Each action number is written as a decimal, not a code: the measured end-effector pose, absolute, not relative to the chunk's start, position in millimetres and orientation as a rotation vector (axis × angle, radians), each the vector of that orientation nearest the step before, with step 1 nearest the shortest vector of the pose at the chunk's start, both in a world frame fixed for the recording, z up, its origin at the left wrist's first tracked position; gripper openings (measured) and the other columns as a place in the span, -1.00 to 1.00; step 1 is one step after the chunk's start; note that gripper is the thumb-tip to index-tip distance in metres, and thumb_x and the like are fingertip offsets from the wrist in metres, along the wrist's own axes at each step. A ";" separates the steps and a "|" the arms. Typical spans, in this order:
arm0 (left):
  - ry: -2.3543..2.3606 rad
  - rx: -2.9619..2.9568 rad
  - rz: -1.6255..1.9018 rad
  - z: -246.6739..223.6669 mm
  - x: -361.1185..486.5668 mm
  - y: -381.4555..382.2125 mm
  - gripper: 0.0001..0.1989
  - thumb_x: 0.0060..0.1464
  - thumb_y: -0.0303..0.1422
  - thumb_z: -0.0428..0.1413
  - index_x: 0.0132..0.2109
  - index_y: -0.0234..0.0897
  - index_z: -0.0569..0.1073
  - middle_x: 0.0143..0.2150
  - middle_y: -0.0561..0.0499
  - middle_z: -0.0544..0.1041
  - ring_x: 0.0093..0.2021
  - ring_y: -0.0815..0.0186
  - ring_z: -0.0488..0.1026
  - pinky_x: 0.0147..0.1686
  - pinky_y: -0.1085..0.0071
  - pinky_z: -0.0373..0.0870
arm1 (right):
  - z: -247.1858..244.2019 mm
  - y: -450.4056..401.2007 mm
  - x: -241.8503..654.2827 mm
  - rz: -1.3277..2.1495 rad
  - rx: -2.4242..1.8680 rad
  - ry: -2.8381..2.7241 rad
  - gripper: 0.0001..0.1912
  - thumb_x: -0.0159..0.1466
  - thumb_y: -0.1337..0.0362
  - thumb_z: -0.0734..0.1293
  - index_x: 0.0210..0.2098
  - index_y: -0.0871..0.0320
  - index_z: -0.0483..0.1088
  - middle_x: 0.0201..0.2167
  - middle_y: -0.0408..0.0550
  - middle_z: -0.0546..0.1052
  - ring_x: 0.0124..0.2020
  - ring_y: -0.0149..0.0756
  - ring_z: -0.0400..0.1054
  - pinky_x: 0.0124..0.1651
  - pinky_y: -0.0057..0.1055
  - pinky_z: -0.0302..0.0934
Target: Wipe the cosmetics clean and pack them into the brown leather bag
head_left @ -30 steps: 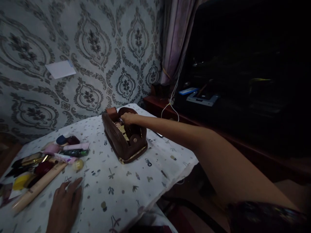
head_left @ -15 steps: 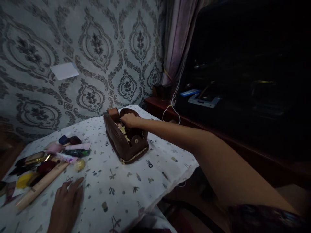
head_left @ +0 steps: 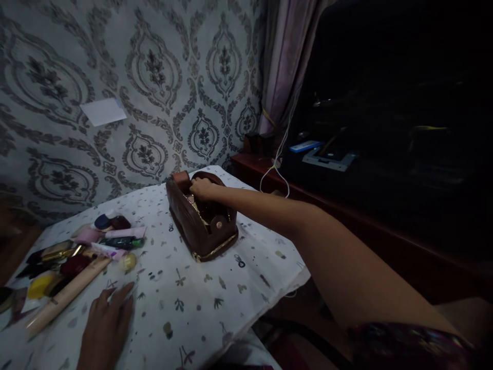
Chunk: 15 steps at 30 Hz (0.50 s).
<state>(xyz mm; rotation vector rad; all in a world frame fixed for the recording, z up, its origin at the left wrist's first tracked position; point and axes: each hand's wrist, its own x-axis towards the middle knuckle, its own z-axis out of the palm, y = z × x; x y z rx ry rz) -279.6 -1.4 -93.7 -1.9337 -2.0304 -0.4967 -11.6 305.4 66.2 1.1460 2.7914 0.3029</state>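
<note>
A brown leather cosmetic bag (head_left: 188, 221) stands unzipped on the patterned tablecloth (head_left: 208, 318). Inside its far end is my right hand (head_left: 203, 189), fingers curled downward and the tips hidden by the bag; whatever they hold cannot be made out. Something pale shows in the bag below that hand. My left hand (head_left: 110, 318) lies on the cloth with its fingers stretched out, holding nothing. Close to it are a long beige tube (head_left: 69, 295), a small round yellowish bottle (head_left: 128, 261) and a dark tube with a green end (head_left: 122, 242).
More cosmetics lie heaped at the left, among them a yellow item (head_left: 42, 285), a pink tube (head_left: 125, 232) and a dark blue lid (head_left: 102, 221). Patterned wallpaper with a white card (head_left: 103, 111) rises behind. At the right are a white cable (head_left: 283, 144) and a dark red cabinet (head_left: 250, 167).
My right hand has shifted slightly within the far end of the bag, and its elbow has drawn a little to the left. My left hand stays on the cloth.
</note>
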 end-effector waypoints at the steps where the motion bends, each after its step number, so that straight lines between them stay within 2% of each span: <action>1: -2.042 -1.938 -0.494 -93.2 -279.3 -1.7 -0.49 0.28 -0.10 -0.19 0.07 -0.27 0.51 -0.04 -0.24 0.48 0.06 -0.02 0.37 -0.01 0.07 0.37 | 65.0 306.7 -11.7 0.301 1.150 2.786 -0.69 0.33 0.38 0.26 0.01 0.32 0.51 0.10 0.37 0.44 0.18 0.08 0.32 0.12 -0.11 0.34; 5: -2.058 -1.940 -0.505 -90.3 -278.5 -2.1 -0.52 0.27 -0.10 -0.16 0.05 -0.22 0.52 -0.06 -0.22 0.47 0.03 -0.01 0.39 -0.03 0.09 0.38 | 62.6 313.0 -11.8 0.263 1.139 2.785 -0.68 0.33 0.38 0.26 0.02 0.30 0.51 0.10 0.35 0.46 0.16 0.06 0.36 0.09 -0.19 0.33; 9: -2.040 -1.934 -0.533 -88.6 -277.7 -1.2 -0.52 0.25 -0.12 -0.15 0.03 -0.24 0.53 -0.08 -0.22 0.48 0.02 0.00 0.40 -0.03 0.10 0.38 | 66.2 317.7 -10.6 0.177 1.150 2.771 -0.68 0.32 0.35 0.29 0.01 0.33 0.52 0.06 0.36 0.50 0.06 0.03 0.45 0.01 -0.25 0.34; 15: -2.056 -1.929 -0.505 -88.7 -278.6 -1.6 -0.51 0.25 -0.12 -0.16 0.04 -0.26 0.55 -0.08 -0.25 0.48 -0.01 -0.02 0.40 -0.04 0.08 0.39 | 82.8 318.2 -3.3 0.041 1.112 2.818 -0.73 0.27 0.38 0.35 -0.08 0.38 0.55 -0.09 0.21 0.61 -0.08 -0.16 0.50 -0.05 -0.44 0.28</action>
